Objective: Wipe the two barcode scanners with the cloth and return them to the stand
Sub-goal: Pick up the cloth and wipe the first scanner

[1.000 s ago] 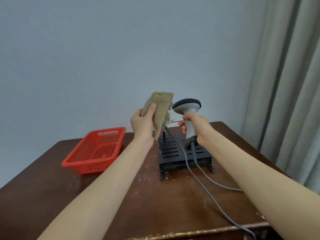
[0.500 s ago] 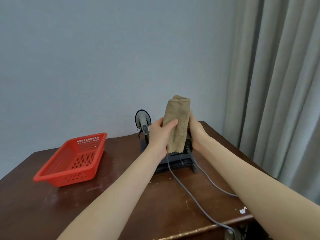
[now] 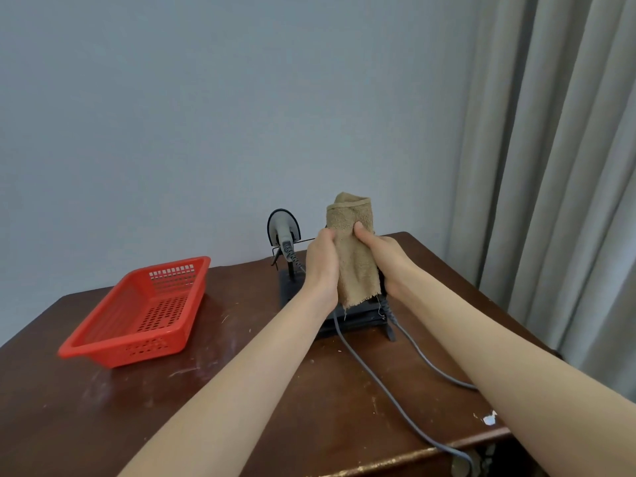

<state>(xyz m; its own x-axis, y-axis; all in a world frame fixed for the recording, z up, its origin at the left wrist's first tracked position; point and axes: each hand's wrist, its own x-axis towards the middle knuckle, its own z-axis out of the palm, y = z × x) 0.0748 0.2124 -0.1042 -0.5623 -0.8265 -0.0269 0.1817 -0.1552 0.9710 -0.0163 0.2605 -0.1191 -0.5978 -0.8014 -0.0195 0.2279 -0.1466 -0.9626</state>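
The left hand (image 3: 321, 261) and right hand (image 3: 383, 258) both gripped one tan cloth (image 3: 354, 235); one barcode scanner (image 3: 284, 228) stood just left of them.

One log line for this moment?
phase: wipe | left hand: grips cloth | right hand: grips cloth | scanner: on stand

Tan terry cloth (image 3: 354, 256), folded upright and frayed at the bottom edge, is gripped by the left hand (image 3: 321, 263) and right hand (image 3: 382, 256) above the stand (image 3: 358, 318). It covers whatever is inside. One grey scanner (image 3: 284, 228) with a black rim hangs head-up on the stand's back-left wire hook. The stand is black, with a slatted base. Two grey cables (image 3: 364, 370) trail toward the front.
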